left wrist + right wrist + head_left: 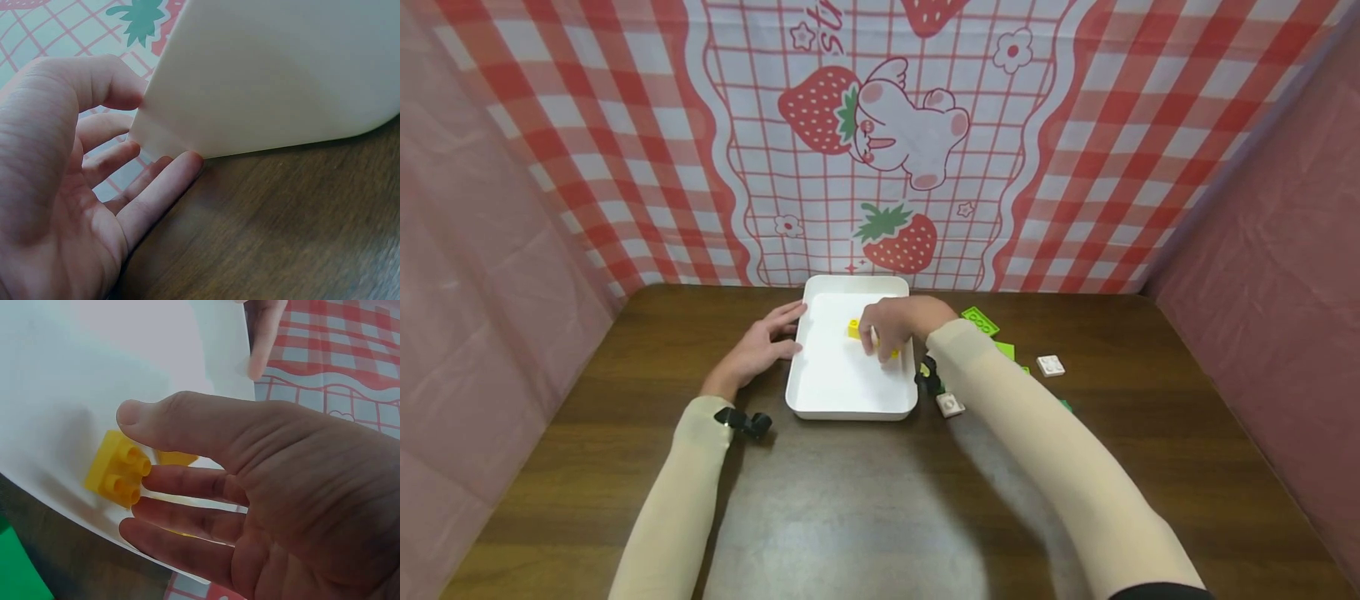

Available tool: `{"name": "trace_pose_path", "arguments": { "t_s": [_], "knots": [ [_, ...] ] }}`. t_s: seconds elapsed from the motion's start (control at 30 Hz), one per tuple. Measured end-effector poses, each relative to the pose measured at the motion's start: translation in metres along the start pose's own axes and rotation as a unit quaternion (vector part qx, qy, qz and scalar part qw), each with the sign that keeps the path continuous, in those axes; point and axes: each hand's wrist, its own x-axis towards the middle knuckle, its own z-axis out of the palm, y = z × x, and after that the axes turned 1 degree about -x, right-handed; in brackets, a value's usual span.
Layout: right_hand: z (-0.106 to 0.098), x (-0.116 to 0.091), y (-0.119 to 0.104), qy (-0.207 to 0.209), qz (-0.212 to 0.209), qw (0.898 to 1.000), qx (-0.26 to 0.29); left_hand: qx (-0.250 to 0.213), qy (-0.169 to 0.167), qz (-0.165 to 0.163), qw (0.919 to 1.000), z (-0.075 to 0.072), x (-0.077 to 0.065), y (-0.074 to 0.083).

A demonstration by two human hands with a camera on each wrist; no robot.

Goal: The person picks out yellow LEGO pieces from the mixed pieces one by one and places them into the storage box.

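Observation:
A shallow white tray (838, 379) lies on the table. My left hand (760, 346) touches its left side, the fingers extended along the wall; the left wrist view shows the fingertips (195, 159) against the tray's outer face. My right hand (898, 321) is over the tray's right half, thumb and fingers apart. Just beyond its fingertips, a yellow building block (115, 472) with round studs sits near the tray's side. Another yellow block (853, 329) lies farther left in the tray. More yellow shows behind the right fingers, partly hidden.
Right of the tray, partly behind my right arm, lie a lime green studded plate (980, 322), other green pieces (1005, 350) and two white pieces, one a studded block (1050, 365) and one nearer the tray (950, 405). A strawberry-print cloth (895, 125) hangs behind the table.

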Motion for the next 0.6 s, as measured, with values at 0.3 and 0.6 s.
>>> {"name": "trace_pose_path", "arguments": {
  "t_s": [0.3,0.6],
  "knots": [
    [-0.011,-0.007,0.002,0.015,-0.004,1.000,0.005,0.002,-0.001,0.012,0.9999,-0.001,0.001,0.000],
    [-0.020,-0.014,0.003,0.028,0.009,1.000,-0.012,0.001,-0.001,0.005,1.0000,0.000,0.001,0.000]
  ]
}}
